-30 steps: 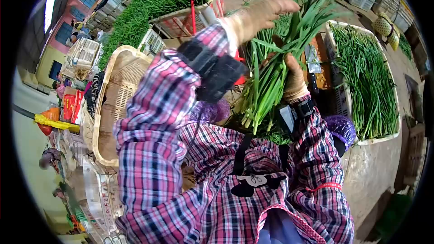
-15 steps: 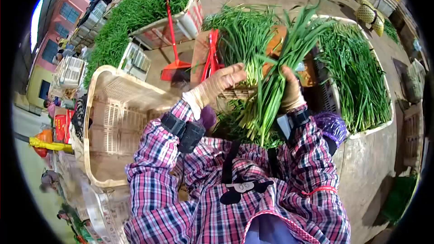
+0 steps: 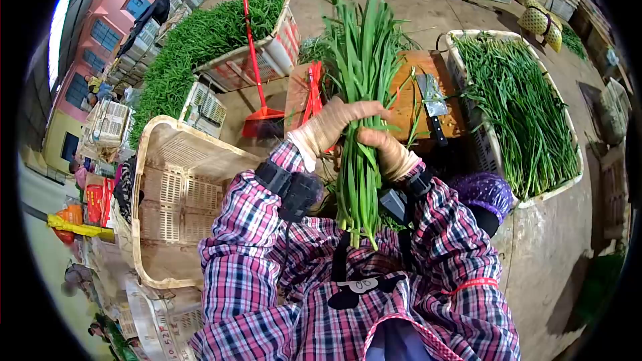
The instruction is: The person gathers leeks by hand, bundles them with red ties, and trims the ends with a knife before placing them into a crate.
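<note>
A bunch of Chinese chives [image 3: 364,73] stands before my chest, leaf tips pointing away and stem ends near my apron. My gloved left hand [image 3: 331,124] wraps round it from the left, fingers across the leaves. From the right, my gloved right hand [image 3: 388,147] grips the same bunch just below. Beyond it lies an orange board [image 3: 408,73], carrying a cleaver [image 3: 431,97] with a black handle. Red strips [image 3: 311,93] rest to the left of the bunch. Other chives behind the bunch are mostly hidden.
At right stands a white crate [image 3: 453,60] full of chives. A large beige crate [image 3: 150,227] tilts open at left. A red broom [image 3: 261,117] leans against another full crate [image 3: 281,33]. Purple covers show on my knees. Several people are far left.
The bunch has moved left, upright and closer to my body. My left hand, earlier apart from it, now closes round it beside my right hand. The cleaver has come into view.
</note>
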Demonstrator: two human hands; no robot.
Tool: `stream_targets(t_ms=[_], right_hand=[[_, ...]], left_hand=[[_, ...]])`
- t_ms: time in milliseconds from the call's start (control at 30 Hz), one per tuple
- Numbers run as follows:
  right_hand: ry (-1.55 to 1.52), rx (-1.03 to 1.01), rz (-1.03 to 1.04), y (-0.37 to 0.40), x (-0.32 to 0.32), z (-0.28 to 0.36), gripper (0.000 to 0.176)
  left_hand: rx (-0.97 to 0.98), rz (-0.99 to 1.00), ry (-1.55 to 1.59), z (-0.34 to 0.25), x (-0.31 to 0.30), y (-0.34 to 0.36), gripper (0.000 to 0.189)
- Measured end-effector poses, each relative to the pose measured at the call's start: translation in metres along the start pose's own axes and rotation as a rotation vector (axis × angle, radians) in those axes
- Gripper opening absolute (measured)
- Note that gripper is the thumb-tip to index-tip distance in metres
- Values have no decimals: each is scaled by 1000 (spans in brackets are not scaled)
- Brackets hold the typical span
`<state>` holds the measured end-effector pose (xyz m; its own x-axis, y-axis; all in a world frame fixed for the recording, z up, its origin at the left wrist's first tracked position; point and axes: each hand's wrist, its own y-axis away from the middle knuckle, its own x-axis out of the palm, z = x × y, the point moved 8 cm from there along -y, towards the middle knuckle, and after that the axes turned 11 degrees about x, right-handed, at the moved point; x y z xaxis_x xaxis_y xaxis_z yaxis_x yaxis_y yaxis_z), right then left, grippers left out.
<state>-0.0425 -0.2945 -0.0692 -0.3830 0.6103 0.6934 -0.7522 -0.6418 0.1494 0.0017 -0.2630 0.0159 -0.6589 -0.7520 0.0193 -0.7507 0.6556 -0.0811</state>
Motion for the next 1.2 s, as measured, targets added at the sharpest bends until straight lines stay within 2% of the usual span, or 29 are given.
stream_targets(t_ms=[67,100,133,167,200,233,267,300,367,433,467,500,567,633,667,700,767,800,833,867,967,1000,1033,1100,1133,1167,1200], right_hand=[[72,-74,36,-3,7,9,55],[133,-142,19,-5,8,15,53],[238,-215,-2,-5,8,23,50],[405,-267,-86,-4,0,26,54],[664,-131,-198,-8,-11,18,57],[925,11,-307,-8,-23,11,61],[1012,-45,-537,8,-31,16,58],[817,-1,-499,15,-40,14,55],[850,-250,-703,35,-71,18,45],[806,-266,-735,65,-49,27,36],[852,-348,-749,72,-45,23,31],[999,-428,-753,83,-17,29,29],[1333,-459,-696,90,32,28,31],[1810,-484,-655,80,62,13,34],[1990,-330,-650,68,62,0,38],[2060,-436,-642,64,71,-5,34],[2128,-432,-610,51,74,-14,21],[2187,-406,-573,44,71,-20,15],[2246,-374,-537,38,68,-26,11],[2260,-208,-522,29,63,-29,11],[2248,-270,-512,29,65,-27,14],[2188,-223,-474,29,60,-29,15],[2081,-305,-436,35,61,-27,16],[1969,-275,-341,38,51,-35,17],[1917,-290,-304,43,47,-38,16],[1971,-124,-297,45,39,-45,17],[1894,-125,-244,51,30,-54,17]], left_hand=[[13,-59,105,-3,-4,6,26],[151,-21,7,-15,-5,7,21],[57,-75,125,-5,-7,11,19],[-37,-131,242,2,-7,16,18],[26,-112,127,9,-25,12,29],[-98,-196,220,32,-43,15,24],[-78,-272,281,30,-51,20,24],[-57,-348,341,27,-59,26,24],[-137,-449,489,47,-86,32,22],[38,-515,236,26,-97,48,21],[-47,-524,517,54,-115,42,20],[-44,-521,514,56,-118,43,20],[-57,-682,576,62,-130,53,20],[-74,-736,605,65,-132,60,19],[-71,-742,629,72,-133,61,18],[-61,-751,647,75,-135,63,18],[-8,-719,592,67,-130,68,15],[87,-724,521,67,-136,70,21],[35,-742,572,81,-144,67,21],[33,-734,571,78,-143,67,22],[65,-652,566,75,-139,72,26],[46,-716,535,78,-143,74,29],[46,-734,568,81,-146,74,27],[47,-871,708,79,-144,78,23],[50,-874,705,78,-146,79,23],[87,-858,674,77,-149,79,23],[121,-842,645,74,-151,79,22]])
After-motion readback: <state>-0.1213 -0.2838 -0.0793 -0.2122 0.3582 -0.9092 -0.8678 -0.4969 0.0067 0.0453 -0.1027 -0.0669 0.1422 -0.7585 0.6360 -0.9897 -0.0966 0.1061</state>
